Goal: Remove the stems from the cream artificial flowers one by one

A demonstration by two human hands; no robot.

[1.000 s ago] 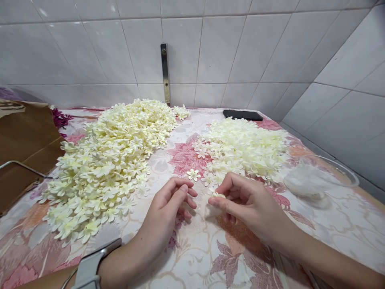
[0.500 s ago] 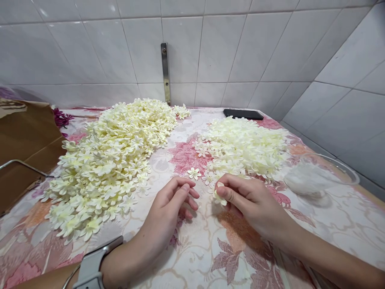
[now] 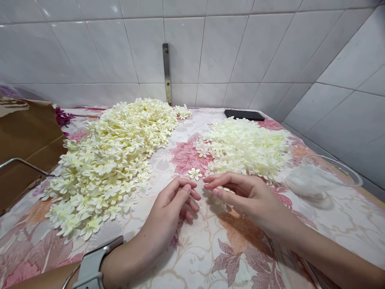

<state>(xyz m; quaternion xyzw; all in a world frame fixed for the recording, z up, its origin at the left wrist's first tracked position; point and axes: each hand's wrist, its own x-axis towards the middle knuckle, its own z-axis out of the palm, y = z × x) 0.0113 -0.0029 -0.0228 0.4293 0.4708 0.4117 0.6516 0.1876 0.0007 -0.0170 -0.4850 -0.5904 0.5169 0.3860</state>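
My left hand [image 3: 176, 200] is held over the tablecloth, thumb pressed against the curled index finger. Whatever may be in that pinch is too small or hidden to make out. Just across from it, my right hand [image 3: 245, 196] has its index finger and thumb pointing left. Small cream artificial flowers [image 3: 224, 205] show under its thumb, partly covered by the fingers. A single loose flower [image 3: 195, 173] lies face up just beyond both hands. A large heap of cream flowers [image 3: 114, 160] spreads at the left, and a paler heap [image 3: 243, 144] lies behind my right hand.
A black phone [image 3: 244, 115] lies at the back by the tiled wall [image 3: 222, 48]. At the right is a clear round container [image 3: 355, 178] with a whitish plastic bag [image 3: 309, 178]. A brown cardboard box [image 3: 27, 144] and a bent metal rod [image 3: 24, 161] stand left.
My right hand's index finger and thumb have stretched left toward my left hand. The flowers that showed at its fingertips now sit further back under the thumb. My left hand has hardly moved.
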